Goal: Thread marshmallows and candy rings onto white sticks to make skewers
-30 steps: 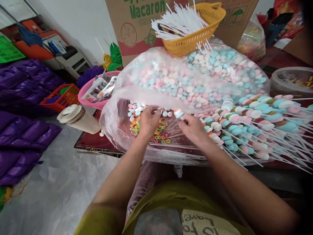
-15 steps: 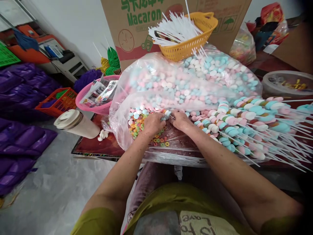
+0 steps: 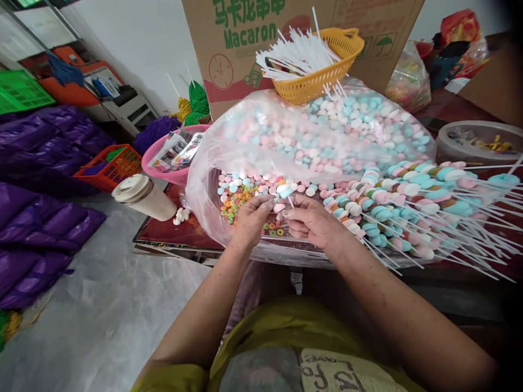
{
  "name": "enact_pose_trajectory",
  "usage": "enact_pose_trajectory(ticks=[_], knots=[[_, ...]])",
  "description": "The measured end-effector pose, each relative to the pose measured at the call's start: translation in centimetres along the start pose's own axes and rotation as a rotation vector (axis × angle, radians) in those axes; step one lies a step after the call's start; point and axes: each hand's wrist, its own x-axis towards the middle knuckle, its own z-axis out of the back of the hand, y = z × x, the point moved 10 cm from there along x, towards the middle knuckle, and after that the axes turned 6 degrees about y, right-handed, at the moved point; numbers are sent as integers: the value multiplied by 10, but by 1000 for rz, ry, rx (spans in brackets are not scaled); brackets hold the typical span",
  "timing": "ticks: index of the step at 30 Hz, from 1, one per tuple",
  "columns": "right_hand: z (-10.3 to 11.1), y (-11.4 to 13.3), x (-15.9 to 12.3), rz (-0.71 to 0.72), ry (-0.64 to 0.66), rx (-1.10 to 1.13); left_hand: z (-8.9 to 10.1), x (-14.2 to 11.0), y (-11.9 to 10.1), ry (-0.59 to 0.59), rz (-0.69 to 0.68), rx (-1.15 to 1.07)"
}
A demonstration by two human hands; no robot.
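My left hand (image 3: 254, 216) and my right hand (image 3: 312, 221) meet in front of the open mouth of a big clear plastic bag (image 3: 261, 136) full of pink, blue and white candy discs. My right hand pinches a thin white stick (image 3: 290, 200) carrying a few discs (image 3: 285, 190) at its top. My left hand's fingertips pinch a small pink candy piece (image 3: 279, 207) right beside the stick. Small coloured ring candies (image 3: 233, 202) lie loose on the plastic under my hands. Finished candy skewers (image 3: 412, 207) are piled to the right.
A yellow basket (image 3: 322, 79) of white sticks sits on the bag, with a Macaron carton (image 3: 245, 38) behind. A pink basket (image 3: 174, 174), a lidded cup (image 3: 143, 196) and an orange crate (image 3: 108, 166) stand left; purple bags (image 3: 36, 228) on the floor. A round tub (image 3: 478, 141) sits right.
Both hands have drawn back out of the candy pile toward me and lifted. The stick in my right hand now stands upright with discs on it, my left fingertips against it.
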Motion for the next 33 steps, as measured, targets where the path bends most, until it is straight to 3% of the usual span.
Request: enact_pose_trajectory(ticks=[6, 11, 18, 20, 22, 26, 29, 33], knots=[[-3, 4, -6, 55, -57, 62, -11, -20, -15, 49, -110, -10], [0, -5, -9, 41, -115, 110, -7, -30, -21, -37, -220, -6], [0, -5, -4, 46, -103, 44, -5, -26, -22, 20, -222, 70], [0, -4, -11, 12, -58, -118, 6, -22, -17, -22, -178, 48], [4, 2, -25, 14, -49, -445, 21, -19, -10, -105, -132, 9], [7, 13, -56, 87, -147, -1116, 38, -17, -4, -228, -103, -26], [4, 8, -63, 47, -206, -1369, 35, -16, -4, -240, -98, -5], [1, 3, -60, -48, -229, -1545, 32, -17, -8, -244, -113, 70]])
